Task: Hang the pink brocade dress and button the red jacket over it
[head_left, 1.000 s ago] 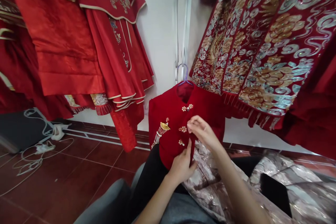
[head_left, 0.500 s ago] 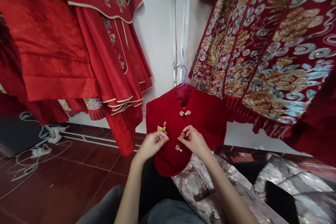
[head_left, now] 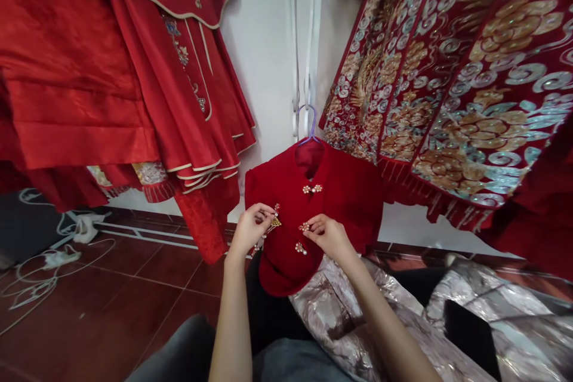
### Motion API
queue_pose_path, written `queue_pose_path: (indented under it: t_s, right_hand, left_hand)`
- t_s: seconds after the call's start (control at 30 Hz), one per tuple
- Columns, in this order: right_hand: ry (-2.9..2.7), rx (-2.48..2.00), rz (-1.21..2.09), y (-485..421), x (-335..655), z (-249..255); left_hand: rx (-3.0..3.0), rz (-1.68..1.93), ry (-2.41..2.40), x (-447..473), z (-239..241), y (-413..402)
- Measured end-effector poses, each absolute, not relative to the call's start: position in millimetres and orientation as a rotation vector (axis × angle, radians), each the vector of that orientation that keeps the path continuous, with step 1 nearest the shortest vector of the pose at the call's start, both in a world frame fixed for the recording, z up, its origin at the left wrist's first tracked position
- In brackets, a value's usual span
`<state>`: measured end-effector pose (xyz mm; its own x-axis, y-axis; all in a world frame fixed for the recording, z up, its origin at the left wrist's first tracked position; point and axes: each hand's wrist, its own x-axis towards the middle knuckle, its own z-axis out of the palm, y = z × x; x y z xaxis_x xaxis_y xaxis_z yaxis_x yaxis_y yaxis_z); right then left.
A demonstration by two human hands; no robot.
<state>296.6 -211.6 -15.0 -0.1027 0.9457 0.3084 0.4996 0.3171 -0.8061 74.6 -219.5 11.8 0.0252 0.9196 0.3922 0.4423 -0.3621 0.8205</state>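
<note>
A small red jacket (head_left: 344, 191) hangs on a pale hanger (head_left: 308, 125) against the white wall. Pearl-and-gold clasps run down its front, the top one (head_left: 312, 189) fastened. My left hand (head_left: 248, 230) pinches the gold fan-shaped brooch (head_left: 274, 222) with its tassel on the jacket's left chest. My right hand (head_left: 329, 236) pinches the middle clasp (head_left: 305, 227) at the front opening. A lower clasp (head_left: 300, 248) sits just below my fingers.
Red satin gowns (head_left: 134, 71) hang at the left, heavily embroidered red robes (head_left: 447, 71) at the right. Silver brocade fabric (head_left: 358, 316) lies over my lap and to the right. White cables (head_left: 49, 262) trail on the red tiled floor.
My left hand left the jacket's lower hem, rose to the left chest and took hold of the gold brooch. My right hand stayed at the middle clasp.
</note>
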Motion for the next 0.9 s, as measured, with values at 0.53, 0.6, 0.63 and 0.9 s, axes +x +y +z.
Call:
queue_pose_path:
  t_s: [0.53,0.6,0.63,0.9]
  right_hand:
    - [-1.602,-1.176,0.961,-204.3,289.8,-9.2]
    - [-1.549,-1.084,1.21,-199.1,295.0,2.2]
    - [-1.52,-1.031,1.3,-196.9,296.0,8.9]
    - [-1.71,-1.018,0.83,-180.1,256.4,17.1]
  left_hand:
    - [1.518,1.384,1.189,78.3,-1.5,-212.4]
    - [1.486,1.397,1.186,79.6,-2.7,-212.4]
    - [1.473,1.404,1.188,80.3,-3.3,-212.3]
    - [1.408,1.524,1.216,87.6,-6.6,-204.3]
